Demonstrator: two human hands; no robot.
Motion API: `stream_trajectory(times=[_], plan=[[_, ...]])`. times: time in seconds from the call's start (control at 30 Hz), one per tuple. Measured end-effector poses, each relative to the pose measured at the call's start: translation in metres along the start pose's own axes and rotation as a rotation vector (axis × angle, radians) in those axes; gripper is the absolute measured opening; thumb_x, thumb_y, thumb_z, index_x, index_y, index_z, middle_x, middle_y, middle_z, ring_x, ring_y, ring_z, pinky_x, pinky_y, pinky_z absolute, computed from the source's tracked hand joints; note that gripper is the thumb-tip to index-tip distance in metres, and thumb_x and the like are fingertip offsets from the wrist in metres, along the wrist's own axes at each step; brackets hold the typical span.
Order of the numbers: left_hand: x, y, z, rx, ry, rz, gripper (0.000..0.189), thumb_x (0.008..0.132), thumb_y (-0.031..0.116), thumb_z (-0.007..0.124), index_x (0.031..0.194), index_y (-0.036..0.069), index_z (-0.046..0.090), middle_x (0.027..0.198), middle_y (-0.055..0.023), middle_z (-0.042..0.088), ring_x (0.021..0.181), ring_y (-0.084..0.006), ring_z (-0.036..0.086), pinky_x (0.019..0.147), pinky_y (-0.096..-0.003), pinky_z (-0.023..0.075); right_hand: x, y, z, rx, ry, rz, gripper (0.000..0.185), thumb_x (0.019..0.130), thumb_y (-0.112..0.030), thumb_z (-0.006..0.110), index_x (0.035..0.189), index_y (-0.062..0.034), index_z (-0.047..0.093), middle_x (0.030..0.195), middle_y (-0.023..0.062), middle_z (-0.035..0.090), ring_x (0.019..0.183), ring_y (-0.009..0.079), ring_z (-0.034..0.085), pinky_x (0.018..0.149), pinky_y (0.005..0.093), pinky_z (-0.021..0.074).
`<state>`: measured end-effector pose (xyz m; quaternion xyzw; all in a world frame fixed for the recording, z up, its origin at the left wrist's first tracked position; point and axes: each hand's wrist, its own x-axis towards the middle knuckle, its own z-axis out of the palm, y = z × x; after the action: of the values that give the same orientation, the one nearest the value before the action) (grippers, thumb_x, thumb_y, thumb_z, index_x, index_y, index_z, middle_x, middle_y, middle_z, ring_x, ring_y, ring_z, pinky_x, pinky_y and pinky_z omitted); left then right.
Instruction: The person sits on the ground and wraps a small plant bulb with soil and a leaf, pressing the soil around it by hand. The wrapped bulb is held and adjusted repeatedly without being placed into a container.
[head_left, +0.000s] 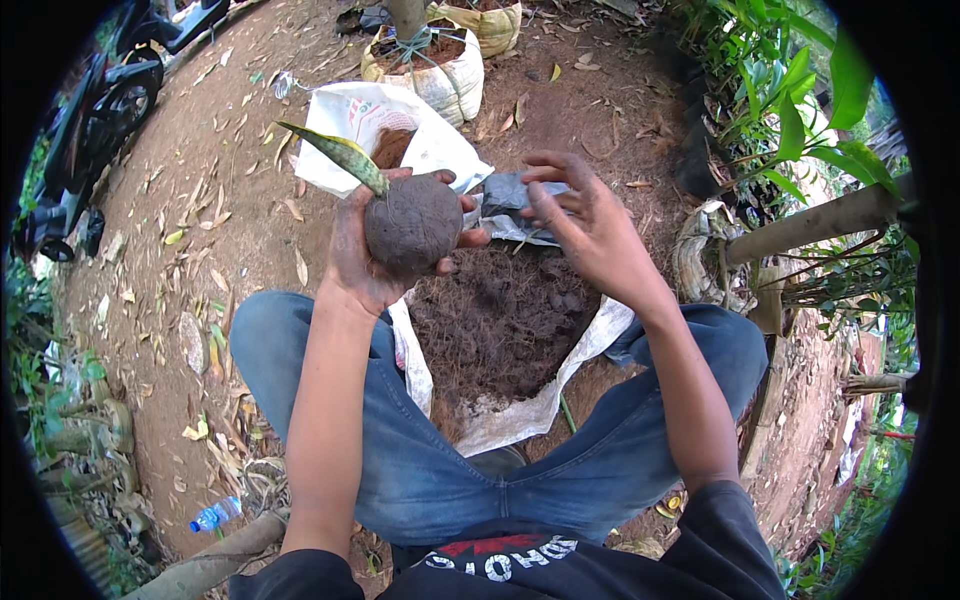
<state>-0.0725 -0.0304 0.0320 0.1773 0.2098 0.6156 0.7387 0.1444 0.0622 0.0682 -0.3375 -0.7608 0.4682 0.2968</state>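
Note:
Resting in my left hand (352, 259) is a round, dark ball of soil and fibre (414, 223), cupped with the fingers around its far side. A single pointed, yellow-edged leaf (341, 156), like a snake plant's, sticks out of the ball towards the upper left. My right hand (589, 229) is apart from the ball, its fingers spread and slightly bent, with nothing in them. Below both hands, between my knees, dark fibrous soil mix (502, 322) lies on an opened white woven sack (517, 421). Behind the right fingers are black plastic bags (506, 193), partly hidden.
A white sack (337, 112) holding brown material stands ahead. Beyond it is a tree trunk in a tied sack planter (442, 79). Leafy plants (795, 112) and a horizontal pole (817, 223) are at right. Motorbikes (112, 97) stand upper left; a plastic bottle (216, 514) lies lower left.

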Motion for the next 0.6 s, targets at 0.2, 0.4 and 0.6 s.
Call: stream_trajectory(times=[0.2,0.4,0.6], plan=[[-0.004,-0.014,0.001,0.032,0.152,0.127,0.074,0.086,0.059,0.052,0.133,0.003,0.042,0.127,-0.0255,0.051,0.102,-0.0408,0.060,0.057,-0.0404,0.0556,-0.008,-0.011,0.018,-0.069,-0.064,-0.164,0.026,0.081,-0.015,0.076,0.098,0.0033,0.070,0.079,0.0103,0.068,0.072,0.0119,0.064,0.065,0.0288,0.0506],[0.000,-0.007,-0.005,-0.133,-0.016,-0.063,0.071,0.087,0.054,0.050,0.136,0.004,0.040,0.133,-0.0271,0.049,0.113,-0.0519,0.054,0.067,-0.0453,0.0596,-0.007,-0.015,0.016,-0.015,0.031,-0.005,0.015,0.087,-0.009,0.069,0.096,0.0017,0.070,0.081,0.0089,0.069,0.074,0.0102,0.063,0.067,0.0283,0.0502],[0.003,-0.010,0.000,-0.139,0.006,-0.072,0.075,0.084,0.055,0.053,0.137,0.003,0.039,0.134,-0.0280,0.047,0.115,-0.0512,0.053,0.064,-0.0431,0.0597,-0.001,0.001,0.018,0.558,-0.066,0.040,0.017,0.094,-0.014,0.062,0.100,0.0019,0.064,0.089,0.0043,0.069,0.080,0.0107,0.061,0.073,0.0260,0.0486]])
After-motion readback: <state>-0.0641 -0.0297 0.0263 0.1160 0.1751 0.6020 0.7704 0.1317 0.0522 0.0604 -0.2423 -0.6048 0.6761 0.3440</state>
